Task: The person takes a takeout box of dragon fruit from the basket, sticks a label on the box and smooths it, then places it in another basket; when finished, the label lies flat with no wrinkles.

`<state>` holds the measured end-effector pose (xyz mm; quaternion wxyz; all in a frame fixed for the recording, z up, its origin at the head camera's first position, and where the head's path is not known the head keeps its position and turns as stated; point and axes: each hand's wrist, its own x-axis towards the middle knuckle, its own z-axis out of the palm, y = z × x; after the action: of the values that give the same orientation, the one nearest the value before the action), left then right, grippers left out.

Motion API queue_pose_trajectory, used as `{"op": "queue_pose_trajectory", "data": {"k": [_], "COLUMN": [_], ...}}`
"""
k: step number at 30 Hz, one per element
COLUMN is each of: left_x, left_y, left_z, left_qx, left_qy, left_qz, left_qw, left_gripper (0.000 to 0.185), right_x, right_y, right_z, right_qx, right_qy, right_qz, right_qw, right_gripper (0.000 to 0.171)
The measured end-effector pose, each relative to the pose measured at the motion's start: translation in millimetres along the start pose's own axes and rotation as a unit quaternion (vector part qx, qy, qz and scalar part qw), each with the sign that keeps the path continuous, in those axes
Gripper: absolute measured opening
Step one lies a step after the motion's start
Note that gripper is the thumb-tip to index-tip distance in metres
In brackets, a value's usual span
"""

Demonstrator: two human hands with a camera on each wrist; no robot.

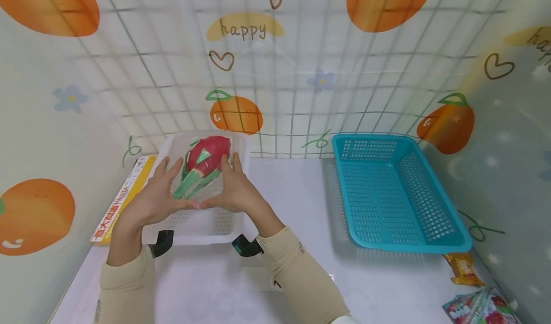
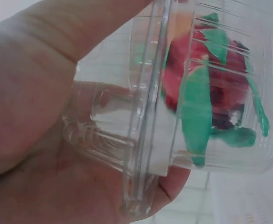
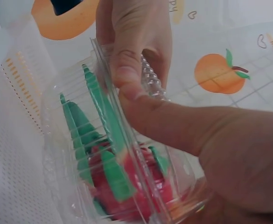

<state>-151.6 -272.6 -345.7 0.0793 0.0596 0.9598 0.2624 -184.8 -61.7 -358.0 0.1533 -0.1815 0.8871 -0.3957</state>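
Right now my left hand and right hand both grip a clear clamshell box from its two sides, thumbs meeting along the near edge, left of centre in the head view. Inside sits a toy dragon fruit, red with green scales. The box hovers over a white perforated basket; I think it is clear of the basket, though the view is poor. The plastic looks slick and thin: squeezing too hard could pop the lid seam, and a loose grip could let it slide. A turquoise basket sits at centre right, snack packets lower right.
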Motion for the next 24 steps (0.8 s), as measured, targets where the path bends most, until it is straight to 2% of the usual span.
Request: {"op": "queue_pose_trajectory", "data": {"k": [5,10,24], "left_x": [-5.6,-8.5,-4.4], "left_y": [10.4,20.4,59.5], "left_z": [1.1,9.1,34.1], "left_qx": [0.000,-0.012,-0.045], "left_qy": [-0.002,0.004,0.019], "left_qz": [-0.002,0.004,0.020], "left_qw": [1.0000,0.9999,0.9986], "left_gripper": [0.126,0.127,0.125], "right_x": [-9,-21,-50], "right_y": [2,7,33], "right_z": [-5,-13,-40], "right_qx": [0.005,0.012,0.025], "right_qy": [0.002,0.006,0.040], "right_qz": [-0.006,-0.009,-0.014], "right_qw": [1.000,1.000,0.999], "right_gripper": [0.126,0.125,0.126]}}
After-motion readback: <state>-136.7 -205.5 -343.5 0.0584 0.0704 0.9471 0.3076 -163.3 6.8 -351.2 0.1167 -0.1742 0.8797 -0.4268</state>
